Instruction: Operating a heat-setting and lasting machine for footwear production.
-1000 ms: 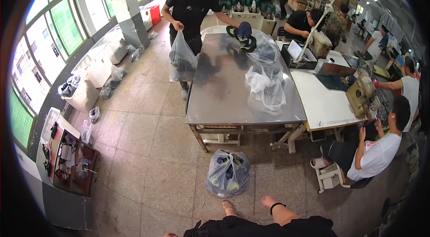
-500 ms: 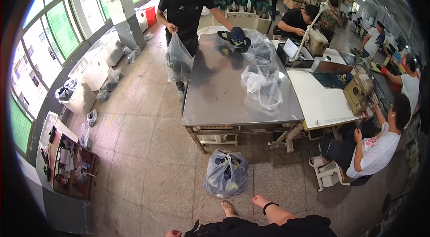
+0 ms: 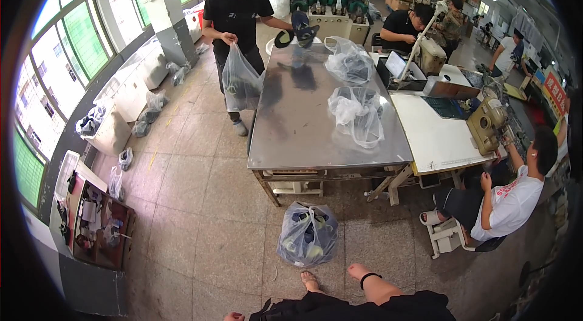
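Note:
My right hand (image 3: 358, 271), with a black band at its wrist, hangs over the floor with fingers curled in and nothing visible in it. Only a bit of my left hand (image 3: 234, 316) shows at the lower edge; its fingers are mostly cut off. Nearest to my right hand, a tied clear plastic bag (image 3: 308, 235) stands on the floor, full of dark blue and yellow-green pieces. Neither hand touches it. Across the metal table (image 3: 285, 133), a person in black holds a clear bag (image 3: 241, 81) in one hand and dark blue pieces (image 3: 302, 28) in the other.
Two clear bags (image 3: 356, 116) lie on the metal table's right side. A white worktable (image 3: 425, 139) with a sewing machine (image 3: 486, 124) adjoins it, a seated worker (image 3: 510, 209) beside it. White bins (image 3: 109, 133) line the left wall, near a low cabinet (image 3: 103, 224). My sandalled foot (image 3: 310, 281) is below the bag.
The person across the table has lifted the dark blue pieces off the tabletop and turned toward them. My right hand has shifted slightly right. The floor bag stays put.

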A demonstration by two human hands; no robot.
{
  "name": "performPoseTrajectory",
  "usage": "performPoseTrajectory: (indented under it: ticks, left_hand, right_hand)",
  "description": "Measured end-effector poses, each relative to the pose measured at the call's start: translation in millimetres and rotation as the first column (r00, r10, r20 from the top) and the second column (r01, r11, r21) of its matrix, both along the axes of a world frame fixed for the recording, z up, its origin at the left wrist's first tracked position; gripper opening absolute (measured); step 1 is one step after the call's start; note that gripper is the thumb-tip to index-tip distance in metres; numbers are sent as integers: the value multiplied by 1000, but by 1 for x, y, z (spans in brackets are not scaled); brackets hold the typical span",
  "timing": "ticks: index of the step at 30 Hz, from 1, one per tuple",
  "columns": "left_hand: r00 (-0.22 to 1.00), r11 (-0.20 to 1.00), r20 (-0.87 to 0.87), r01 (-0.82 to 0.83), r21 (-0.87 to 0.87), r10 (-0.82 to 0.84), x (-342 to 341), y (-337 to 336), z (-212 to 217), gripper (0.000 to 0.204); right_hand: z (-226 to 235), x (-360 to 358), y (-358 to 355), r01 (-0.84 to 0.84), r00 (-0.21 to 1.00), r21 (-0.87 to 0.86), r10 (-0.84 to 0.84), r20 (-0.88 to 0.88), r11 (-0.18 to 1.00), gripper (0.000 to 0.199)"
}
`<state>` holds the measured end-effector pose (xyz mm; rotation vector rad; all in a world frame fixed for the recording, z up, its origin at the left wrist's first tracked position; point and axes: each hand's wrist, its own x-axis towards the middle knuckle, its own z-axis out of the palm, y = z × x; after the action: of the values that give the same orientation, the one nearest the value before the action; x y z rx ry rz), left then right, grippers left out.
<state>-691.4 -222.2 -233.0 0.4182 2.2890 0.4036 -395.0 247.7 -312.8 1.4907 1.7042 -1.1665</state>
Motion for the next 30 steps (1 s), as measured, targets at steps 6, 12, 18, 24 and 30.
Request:
performPoseTrajectory:
  ticks: [6, 12, 18, 24, 30]
  left_hand:
    - [1000, 1000, 22, 8, 13, -8, -6, 16, 7, 38]
    - [999, 999, -11, 43, -21, -44, -8, 7, 2, 38]
    - [1000, 998, 11, 7, -63, -6, -3, -11, -6, 37]
    - [1000, 995, 17, 14, -104, -12, 2, -11, -1, 39]
    - [999, 996, 32, 9, -84, -7, 2, -7, 1, 40]
  right_hand:
    - [-28, -2, -7, 35, 989, 98, -20, -149, 995, 25]
    - [-32, -3, -10, 74, 985, 11, -71, -155, 997, 26]
    - [-26, 3, -10, 67, 987, -12, -68, -144, 998, 27]
    - [-16, 2, -9, 47, 998, -39, -49, -41, 998, 26]
    - [-2, -9, -13, -17, 998, 24, 18, -61, 1000, 25]
